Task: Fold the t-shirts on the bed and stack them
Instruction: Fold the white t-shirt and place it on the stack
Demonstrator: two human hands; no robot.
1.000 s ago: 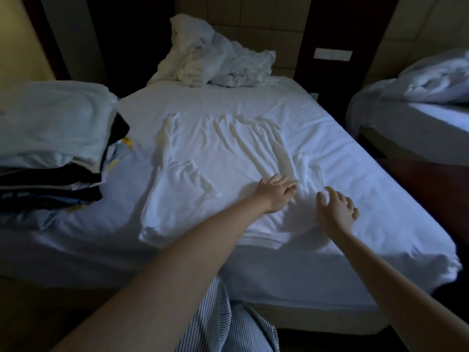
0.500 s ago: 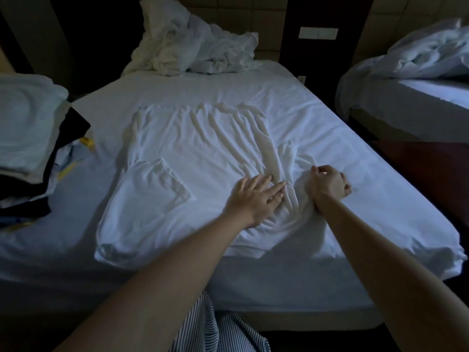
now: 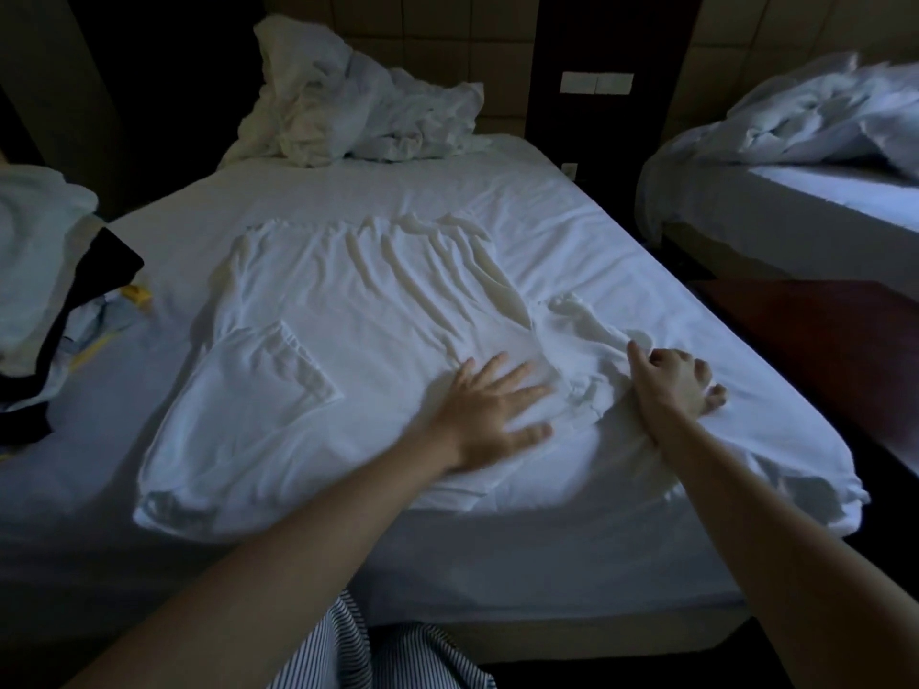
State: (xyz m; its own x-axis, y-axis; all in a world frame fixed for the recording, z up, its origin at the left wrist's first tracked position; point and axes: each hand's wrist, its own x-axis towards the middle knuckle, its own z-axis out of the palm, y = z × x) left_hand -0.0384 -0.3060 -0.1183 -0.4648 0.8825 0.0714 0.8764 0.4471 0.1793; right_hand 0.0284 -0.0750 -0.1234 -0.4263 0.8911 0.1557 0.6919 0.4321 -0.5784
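Observation:
A white t-shirt lies spread on the white bed, its hem away from me and its left sleeve folded in over the body. My left hand presses flat with spread fingers on the shirt near its right shoulder. My right hand grips the bunched right sleeve at the shirt's right side. A pile of folded clothes in white, black and yellow sits at the bed's left edge.
A crumpled white duvet is heaped at the head of the bed. A second bed with rumpled bedding stands to the right across a narrow dark gap. The bed's near edge is right in front of me.
My right hand closed on the right sleeve and has drawn it a little rightward. My left hand slid nearer to me and spread flat on the shirt.

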